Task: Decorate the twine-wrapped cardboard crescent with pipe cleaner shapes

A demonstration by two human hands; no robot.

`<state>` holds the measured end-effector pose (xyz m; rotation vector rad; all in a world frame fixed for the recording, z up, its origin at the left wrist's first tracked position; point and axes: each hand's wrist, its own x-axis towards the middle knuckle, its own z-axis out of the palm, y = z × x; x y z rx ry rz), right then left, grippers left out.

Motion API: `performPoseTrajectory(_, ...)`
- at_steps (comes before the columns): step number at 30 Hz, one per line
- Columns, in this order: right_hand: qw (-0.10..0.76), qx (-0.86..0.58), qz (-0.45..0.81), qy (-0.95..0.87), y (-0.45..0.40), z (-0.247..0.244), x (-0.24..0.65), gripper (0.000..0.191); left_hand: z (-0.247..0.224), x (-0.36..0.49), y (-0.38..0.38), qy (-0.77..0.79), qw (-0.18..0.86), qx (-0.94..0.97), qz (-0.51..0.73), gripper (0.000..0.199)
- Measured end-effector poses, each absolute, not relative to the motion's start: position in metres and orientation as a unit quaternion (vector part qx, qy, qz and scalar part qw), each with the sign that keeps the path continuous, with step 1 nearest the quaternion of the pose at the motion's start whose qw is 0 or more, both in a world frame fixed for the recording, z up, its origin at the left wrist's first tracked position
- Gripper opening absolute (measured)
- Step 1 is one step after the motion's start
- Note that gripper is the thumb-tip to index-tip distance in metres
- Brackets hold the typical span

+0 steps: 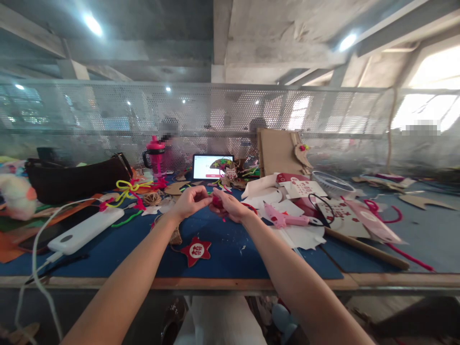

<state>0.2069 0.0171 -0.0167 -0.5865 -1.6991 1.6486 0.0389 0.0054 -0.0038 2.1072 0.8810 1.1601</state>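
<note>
Both of my hands meet over the blue table, near the middle. My right hand (229,206) is closed round a small red piece (216,201), whose shape is mostly hidden by the fingers. Beside it, my left hand (191,201) has thumb and forefinger pinched together at the edge of the red piece; whatever lies between those fingertips is too small to name. Below the hands a red star with a round white patch (196,250) lies flat on the table. A twine-wrapped piece (176,235) sits partly behind my left wrist.
A pink glue gun (283,218) lies on white paper scraps to the right, near a wooden stick (366,248). On the left are a white power bank (85,231) with a cable and a dark bag (77,176). A lit tablet (204,167) and pink bottle (155,155) stand behind.
</note>
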Motion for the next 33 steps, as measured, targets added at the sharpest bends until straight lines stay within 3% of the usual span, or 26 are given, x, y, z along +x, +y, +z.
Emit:
performPoseTrajectory(7, 0.341, -0.228, 0.615, -0.674, 0.016, -0.017, 0.205, 0.041, -0.003, 0.038, 0.006, 0.333, 0.262, 0.807, 0.411, 0.025)
performPoseTrajectory(15, 0.423, -0.306, 0.581, -0.624, 0.018, -0.014, 0.205, 0.03, -0.008, 0.033, 0.017, 0.32, 0.239, 0.836, 0.376, 0.014)
performPoseTrajectory(21, 0.447, -0.348, 0.597, -0.568, 0.022, -0.016, 0.203, 0.044, -0.007, 0.036, 0.013, 0.339, 0.176, 0.85, 0.364, 0.019)
performPoseTrajectory(24, 0.46, -0.373, 0.566, -0.574, 0.024, -0.022, 0.2, 0.039, -0.008, 0.039, 0.01, 0.35, 0.159, 0.855, 0.349, 0.018)
performPoseTrajectory(33, 0.43, -0.37, 0.617, -0.545, 0.018, -0.022, 0.19, 0.027, -0.011, 0.044, 0.009, 0.355, 0.173, 0.842, 0.367, 0.025)
